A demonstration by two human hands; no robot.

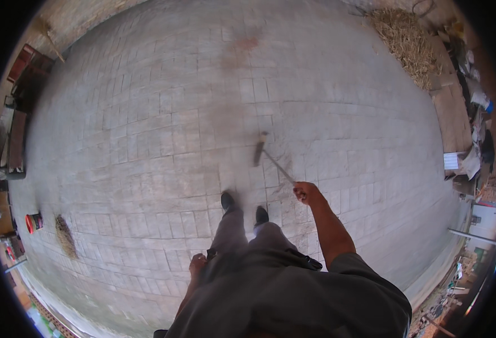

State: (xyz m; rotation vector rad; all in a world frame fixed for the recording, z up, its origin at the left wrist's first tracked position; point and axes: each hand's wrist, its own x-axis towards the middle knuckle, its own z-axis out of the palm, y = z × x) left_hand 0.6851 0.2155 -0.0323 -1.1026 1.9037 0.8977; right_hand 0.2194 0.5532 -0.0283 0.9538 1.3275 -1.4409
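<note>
My right hand is closed around the thin handle of a long-handled tool. A dark head with a yellowish end sits crosswise on it, much like a hammer's; blur hides its exact kind. This head is in front of my feet, over the paved floor; whether it touches the floor I cannot tell. Low beside my left hip, my left hand has its fingers curled in. Whatever it may hold is hidden. My dark shoes stand on the floor, the left one farther forward.
Dry straw-like material is heaped at the far right. Bags and sheets line the right edge. Dark wooden furniture stands along the left wall. A red-rimmed bucket and a small straw bundle are at the left.
</note>
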